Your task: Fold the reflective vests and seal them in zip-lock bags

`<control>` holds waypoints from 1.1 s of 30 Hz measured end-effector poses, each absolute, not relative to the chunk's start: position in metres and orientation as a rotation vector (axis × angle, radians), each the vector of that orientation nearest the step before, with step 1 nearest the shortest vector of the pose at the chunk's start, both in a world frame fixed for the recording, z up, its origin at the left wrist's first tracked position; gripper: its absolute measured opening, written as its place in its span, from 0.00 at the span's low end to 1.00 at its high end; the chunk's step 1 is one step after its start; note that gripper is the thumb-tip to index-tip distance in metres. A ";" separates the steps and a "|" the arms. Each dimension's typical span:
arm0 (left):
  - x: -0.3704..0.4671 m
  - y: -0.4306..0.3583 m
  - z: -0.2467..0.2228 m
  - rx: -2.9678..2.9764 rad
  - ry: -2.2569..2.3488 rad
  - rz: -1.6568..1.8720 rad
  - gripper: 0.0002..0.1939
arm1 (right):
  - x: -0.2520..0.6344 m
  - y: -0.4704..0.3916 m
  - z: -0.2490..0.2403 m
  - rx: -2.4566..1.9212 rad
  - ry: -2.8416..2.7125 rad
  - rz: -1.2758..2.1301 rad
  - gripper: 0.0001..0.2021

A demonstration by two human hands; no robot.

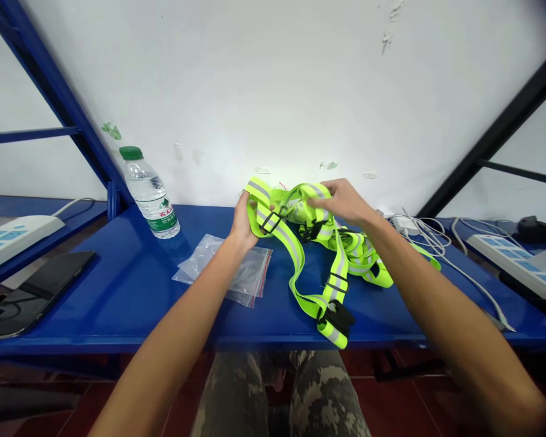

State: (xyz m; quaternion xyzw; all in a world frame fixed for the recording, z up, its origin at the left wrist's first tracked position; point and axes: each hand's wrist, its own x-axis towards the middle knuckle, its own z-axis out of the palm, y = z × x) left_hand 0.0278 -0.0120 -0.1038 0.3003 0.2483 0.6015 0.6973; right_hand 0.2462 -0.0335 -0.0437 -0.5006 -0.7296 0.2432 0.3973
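Observation:
A neon yellow strap [295, 249] with a grey reflective stripe loops between my hands and droops onto the blue table. My left hand [243, 221] is closed on its upper left loop, beside a black slider. My right hand [343, 200] pinches the strap at the upper right, over a heap of more yellow strap [359, 255]. A black buckle [339, 317] lies at the strap's low end, near the table's front edge. Clear zip bags [250, 273] lie flat beside my left forearm, which partly covers them.
A water bottle [150, 194] with a green cap stands at the back left. A dark phone [36, 291] and a white power strip [18, 240] lie at the far left. White cables [430, 237] and another power strip [523, 264] are at the right. A white wall rises behind.

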 end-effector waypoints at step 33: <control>0.023 -0.009 -0.113 1.178 0.961 1.303 0.12 | 0.259 -0.065 -0.003 -1.022 -1.785 0.634 0.13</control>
